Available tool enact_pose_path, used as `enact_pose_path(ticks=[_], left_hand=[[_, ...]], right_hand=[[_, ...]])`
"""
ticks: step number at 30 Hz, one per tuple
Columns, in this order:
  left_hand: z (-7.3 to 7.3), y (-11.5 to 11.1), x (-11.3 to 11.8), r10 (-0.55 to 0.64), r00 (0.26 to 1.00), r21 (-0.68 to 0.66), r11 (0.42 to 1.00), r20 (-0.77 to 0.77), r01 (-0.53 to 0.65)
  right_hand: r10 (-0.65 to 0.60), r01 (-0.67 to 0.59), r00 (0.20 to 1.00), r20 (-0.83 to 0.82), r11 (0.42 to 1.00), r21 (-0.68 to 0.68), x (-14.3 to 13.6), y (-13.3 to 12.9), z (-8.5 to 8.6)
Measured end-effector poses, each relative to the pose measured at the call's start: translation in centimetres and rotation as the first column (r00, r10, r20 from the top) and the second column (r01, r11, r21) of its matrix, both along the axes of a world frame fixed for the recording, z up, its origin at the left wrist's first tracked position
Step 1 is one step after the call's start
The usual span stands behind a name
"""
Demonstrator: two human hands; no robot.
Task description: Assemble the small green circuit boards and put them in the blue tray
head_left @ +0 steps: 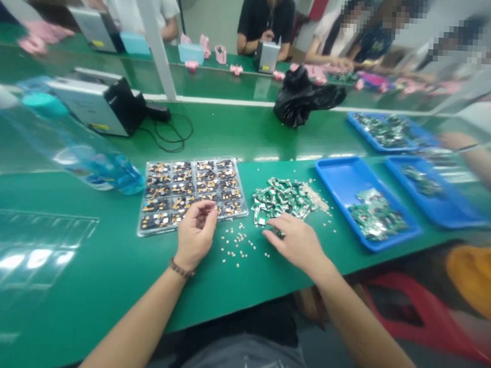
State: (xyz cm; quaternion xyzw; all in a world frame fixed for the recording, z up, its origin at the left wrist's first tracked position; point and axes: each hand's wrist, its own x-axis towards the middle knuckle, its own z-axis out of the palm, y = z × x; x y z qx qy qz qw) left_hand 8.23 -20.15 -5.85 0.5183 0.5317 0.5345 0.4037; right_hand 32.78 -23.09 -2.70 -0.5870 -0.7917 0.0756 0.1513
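Left hand (196,232) curled at the near edge of the clear compartment tray (193,194), fingertips drawn together over the front row, possibly pinching a tiny part, though too small to confirm; beaded bracelet (180,269) at the wrist. Right hand (294,240) flat and loosely spread, fingers apart, touching the near edge of the pile of small green circuit boards (283,200), one board partly covered beneath the fingertips, grip impossible to tell. Between both hands, scattered small pale parts (236,246) on the green work surface (101,264), shape too fine to make out. Tray cells filled with dark and gold components, details blurred. Right of the pile, a blue tray (340,178) with more green boards heaped at its near end; beyond, two further blue trays (446,203), contents smeared by blur. At left, a clear plastic bottle (72,142) lying tilted, cap end cut off by the frame edge. Behind the tray, a grey and black device (99,105) with a looping black cable (169,133). Black plastic bag (301,99) farther back. Across the far bench, other people seated, partly hidden; a co-worker's forearm (477,160) entering from the right, its hand out of frame
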Motion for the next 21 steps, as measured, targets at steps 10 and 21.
enact_pose_path(ticks=[10,21], left_hand=[[0.3,-1.0,0.3,-0.182,0.983,-0.072,0.981,0.006,0.182],[0.3,-0.8,0.4,-0.377,0.78,-0.211,0.82,0.5,0.532]], right_hand=[[0.15,-0.165,0.983,-0.106,0.974,-0.156,-1.9,1.0,-0.4],[0.242,-0.3,0.795,-0.557,0.954,-0.014,-5.0,-0.4,-0.5]])
